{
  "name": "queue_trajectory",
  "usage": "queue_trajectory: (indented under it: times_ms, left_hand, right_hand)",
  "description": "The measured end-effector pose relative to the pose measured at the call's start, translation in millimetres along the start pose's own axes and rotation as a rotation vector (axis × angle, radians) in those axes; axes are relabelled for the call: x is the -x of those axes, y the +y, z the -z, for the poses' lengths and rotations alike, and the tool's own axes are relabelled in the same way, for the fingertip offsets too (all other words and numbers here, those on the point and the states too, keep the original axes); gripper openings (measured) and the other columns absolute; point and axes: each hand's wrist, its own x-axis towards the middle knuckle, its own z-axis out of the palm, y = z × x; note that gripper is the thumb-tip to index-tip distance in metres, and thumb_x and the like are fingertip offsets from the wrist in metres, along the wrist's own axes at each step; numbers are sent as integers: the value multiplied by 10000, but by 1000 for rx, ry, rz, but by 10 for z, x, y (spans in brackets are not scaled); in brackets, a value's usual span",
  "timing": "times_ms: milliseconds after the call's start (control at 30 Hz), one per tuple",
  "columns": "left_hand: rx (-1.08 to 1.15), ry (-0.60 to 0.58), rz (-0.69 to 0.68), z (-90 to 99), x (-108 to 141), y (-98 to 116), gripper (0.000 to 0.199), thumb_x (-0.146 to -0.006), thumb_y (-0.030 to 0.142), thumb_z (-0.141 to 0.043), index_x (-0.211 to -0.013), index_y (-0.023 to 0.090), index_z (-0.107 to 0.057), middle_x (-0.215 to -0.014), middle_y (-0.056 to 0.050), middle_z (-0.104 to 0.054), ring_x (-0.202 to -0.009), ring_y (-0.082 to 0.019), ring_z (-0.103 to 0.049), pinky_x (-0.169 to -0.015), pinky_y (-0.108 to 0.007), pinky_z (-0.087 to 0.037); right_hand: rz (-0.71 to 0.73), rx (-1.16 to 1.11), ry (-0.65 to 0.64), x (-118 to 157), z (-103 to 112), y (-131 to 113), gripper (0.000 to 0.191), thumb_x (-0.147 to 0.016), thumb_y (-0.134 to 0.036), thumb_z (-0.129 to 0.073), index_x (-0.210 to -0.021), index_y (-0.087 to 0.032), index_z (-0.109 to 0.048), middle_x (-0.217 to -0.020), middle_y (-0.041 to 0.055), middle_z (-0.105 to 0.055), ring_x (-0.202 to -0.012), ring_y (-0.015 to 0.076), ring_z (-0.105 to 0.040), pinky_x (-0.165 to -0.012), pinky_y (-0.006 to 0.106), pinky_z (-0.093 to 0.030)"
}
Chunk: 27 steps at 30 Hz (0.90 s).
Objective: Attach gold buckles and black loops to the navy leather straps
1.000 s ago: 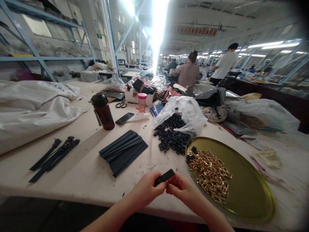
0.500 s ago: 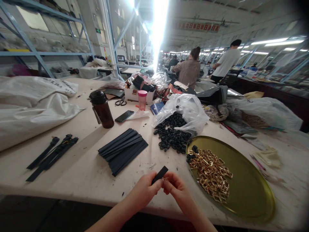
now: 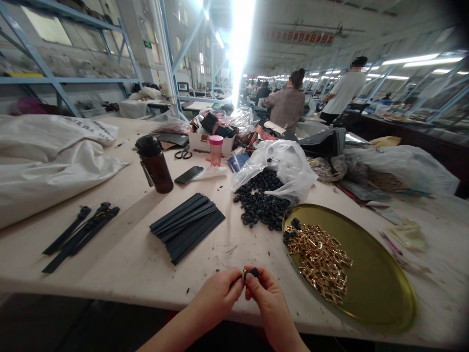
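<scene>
Close together near the table's front edge, my two hands work on one black strap (image 3: 252, 273) with a small gold buckle (image 3: 244, 275) on it. My left hand (image 3: 219, 289) is closed, pinching the strap on the buckle's left side. With thumb and fingers, my right hand (image 3: 264, 289) grips the strap end right of the buckle. Most of the strap is hidden by my fingers. To the right, a gold tray (image 3: 381, 278) holds a heap of gold buckles (image 3: 322, 264). Beyond my hands lie a stack of flat black straps (image 3: 188, 225) and a pile of small black loops (image 3: 264, 208).
Several straps with buckles (image 3: 82, 234) lie at the left. Farther back stand a dark brown bottle (image 3: 156, 166), a phone (image 3: 189, 175), a pink-lidded cup (image 3: 216, 151) and scissors (image 3: 183, 153). A clear plastic bag (image 3: 289, 166) partly covers the loops. Other people are in the background.
The strap end that stuck up between my hands is now turned down to the right under my right thumb. The gold buckle has come into view between my fingers.
</scene>
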Motion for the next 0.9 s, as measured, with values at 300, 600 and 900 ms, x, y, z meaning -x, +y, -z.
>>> queue_trajectory:
  times_ms: [300, 600, 900]
  left_hand:
    - [256, 31, 56, -36, 27, -40, 226, -844, 323, -390, -781, 155, -526, -624, 41, -510, -579, -90, -457, -589, -184, -357]
    - [488, 2, 203, -158, -53, -163, 199, -767, 350, -449, -709, 160, -466, -609, 30, -545, -392, -57, -419, -382, -170, -320]
    - [422, 21, 228, -92, 28, -42, 224, -758, 374, -482, -685, 165, -453, -565, 46, -539, -408, -55, -399, -394, -165, -293]
  right_hand:
    - [114, 184, 21, 23, -17, 29, 296, -663, -451, -657, -708, -164, -597, -581, -21, -536, -549, 120, -462, -529, 237, -391]
    - [-85, 7, -49, -9, 21, 105, 274, -763, -449, -540, -708, -182, -513, -561, -31, -487, -519, 123, -457, -532, 258, -394]
    - [354, 578, 9, 80, 106, -16, 204, -746, -381, -583, -688, -185, -575, -648, 6, -560, -618, 153, -509, -588, 257, -407]
